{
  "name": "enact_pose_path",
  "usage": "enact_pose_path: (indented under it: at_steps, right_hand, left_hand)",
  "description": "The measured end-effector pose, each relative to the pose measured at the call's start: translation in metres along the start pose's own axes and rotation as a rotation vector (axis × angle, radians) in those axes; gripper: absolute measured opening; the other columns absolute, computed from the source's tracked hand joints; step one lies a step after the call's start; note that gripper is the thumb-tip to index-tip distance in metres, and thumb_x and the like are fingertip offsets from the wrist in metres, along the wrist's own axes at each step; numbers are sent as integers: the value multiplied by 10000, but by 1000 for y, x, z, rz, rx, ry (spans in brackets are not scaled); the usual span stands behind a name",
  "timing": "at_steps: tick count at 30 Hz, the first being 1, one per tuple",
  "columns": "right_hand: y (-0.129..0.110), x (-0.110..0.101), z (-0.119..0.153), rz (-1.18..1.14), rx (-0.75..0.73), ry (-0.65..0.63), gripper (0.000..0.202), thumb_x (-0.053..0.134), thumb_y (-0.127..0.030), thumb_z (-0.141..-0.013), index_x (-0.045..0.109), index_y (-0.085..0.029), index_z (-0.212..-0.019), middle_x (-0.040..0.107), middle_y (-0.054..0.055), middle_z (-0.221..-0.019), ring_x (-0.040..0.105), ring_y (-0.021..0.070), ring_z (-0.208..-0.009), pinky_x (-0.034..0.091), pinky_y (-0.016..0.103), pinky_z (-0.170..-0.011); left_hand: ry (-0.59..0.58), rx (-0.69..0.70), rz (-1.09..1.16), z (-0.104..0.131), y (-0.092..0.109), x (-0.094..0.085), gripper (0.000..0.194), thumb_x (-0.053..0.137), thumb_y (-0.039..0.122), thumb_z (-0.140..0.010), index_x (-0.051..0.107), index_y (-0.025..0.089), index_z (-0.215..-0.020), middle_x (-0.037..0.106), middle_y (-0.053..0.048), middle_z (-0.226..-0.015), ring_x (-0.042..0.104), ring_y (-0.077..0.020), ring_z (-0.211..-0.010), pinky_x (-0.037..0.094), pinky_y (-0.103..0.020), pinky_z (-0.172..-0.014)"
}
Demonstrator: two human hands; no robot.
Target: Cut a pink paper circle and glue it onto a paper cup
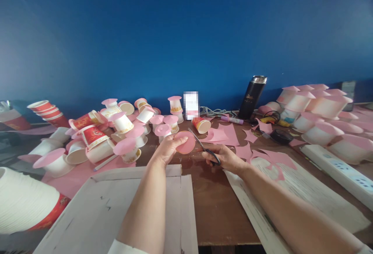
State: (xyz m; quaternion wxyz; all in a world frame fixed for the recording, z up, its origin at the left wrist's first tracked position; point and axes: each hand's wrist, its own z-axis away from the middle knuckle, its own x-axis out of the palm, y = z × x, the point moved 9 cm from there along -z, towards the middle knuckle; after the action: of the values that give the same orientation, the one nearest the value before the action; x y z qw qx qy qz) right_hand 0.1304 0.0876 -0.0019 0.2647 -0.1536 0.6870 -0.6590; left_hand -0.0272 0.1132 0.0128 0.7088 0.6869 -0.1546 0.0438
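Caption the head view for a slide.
The left hand holds a pink paper disc, the right hand scissors, among paper cups and pink paper scraps.

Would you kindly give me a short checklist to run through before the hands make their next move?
1. Left hand holding the round pink paper disc: ok, its thumb lies on the disc's face.
2. Right hand holding the metal scissors with black handles: ok.
3. Scissor blades touching the disc's edge: cannot tell; they look very close.
4. Left hand safely away from the blades: cannot tell; part of it is hidden behind the disc.
5. Red paper cup with a pale inside, beyond the disc, standing upright: not ok, it lies on its side.
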Motion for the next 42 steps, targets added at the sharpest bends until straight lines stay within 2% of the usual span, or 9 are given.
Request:
enact_pose_path:
  at_steps: [8, 13, 17, 21, 29, 33, 37, 39, 42]
  right_hand:
    - [-1, 0, 0, -29, -7, 19, 513, 640, -554, -787, 670, -129, -1072, 529, -7, -624, 480, 102, -573, 375, 229, -511]
    - [1, -8, -2, -4, 16, 125, 536, 642, -548, -766, 662, -118, -1086, 529, -9, -624, 467, 103, -555, 358, 242, -518]
    - [-4, -24, -1, 353, -44, 311, 463, 681, -477, -728, 627, -195, -1091, 534, -41, -609, 470, 116, -543, 333, 243, -518]
    - [-13, -36, 7, 737, 4, 469, 340, 670, -444, -736, 557, -257, -997, 650, -29, -718, 586, 161, -639, 321, 247, -559]
    - [-23, -41, 16, 1048, 152, 508, 319, 606, -366, -768, 542, -271, -1065, 704, 34, -947, 646, 242, -851, 269, 269, -559]
    - [-16, -43, 13, 849, 100, 487, 276, 625, -400, -770, 595, -275, -1015, 706, 17, -878, 633, 230, -796, 308, 278, -587]
    - [-4, -38, 2, 292, 39, 391, 370, 676, -486, -739, 631, -229, -1001, 649, 5, -701, 561, 170, -624, 357, 280, -573]
    - [0, -31, -1, 80, 78, 325, 409, 713, -485, -710, 640, -204, -999, 606, -9, -647, 516, 145, -583, 354, 270, -553]
    - [2, -16, 0, -13, 156, 211, 415, 750, -469, -689, 651, -187, -977, 617, -1, -674, 513, 136, -615, 362, 260, -565]
  left_hand:
    - [-11, -14, 6, -1, -3, 0, 388, 804, 317, -639, 720, 127, -966, 720, -98, -959, 645, -231, -895, 473, -346, -817]
    - [29, 42, 0, -4, 1, -6, 378, 789, 345, -661, 720, 143, -973, 720, -84, -955, 642, -220, -886, 467, -331, -810]
    - [111, 39, 11, -7, -1, -16, 375, 802, 371, -631, 723, 137, -913, 718, -74, -879, 634, -192, -781, 459, -293, -700]
    - [196, 30, -11, -8, -2, -25, 371, 803, 377, -612, 708, 155, -895, 701, -45, -820, 606, -160, -700, 413, -259, -602]
    - [224, -3, 84, -5, -2, -20, 313, 817, 308, -572, 677, 153, -805, 666, -18, -771, 570, -133, -679, 395, -245, -592]
    - [266, -33, 149, -6, -7, -22, 339, 829, 276, -550, 667, 161, -826, 681, -15, -782, 587, -130, -671, 418, -252, -601]
    - [283, -13, 231, -8, -9, -22, 334, 819, 249, -567, 654, 178, -849, 682, 1, -798, 609, -120, -708, 445, -230, -604]
    - [301, 8, 297, -8, -9, -24, 319, 812, 240, -584, 646, 185, -851, 686, 2, -828, 620, -118, -737, 461, -224, -622]
    - [348, 53, 409, -7, -6, -27, 307, 812, 217, -600, 636, 188, -850, 691, 0, -878, 633, -117, -797, 480, -224, -680]
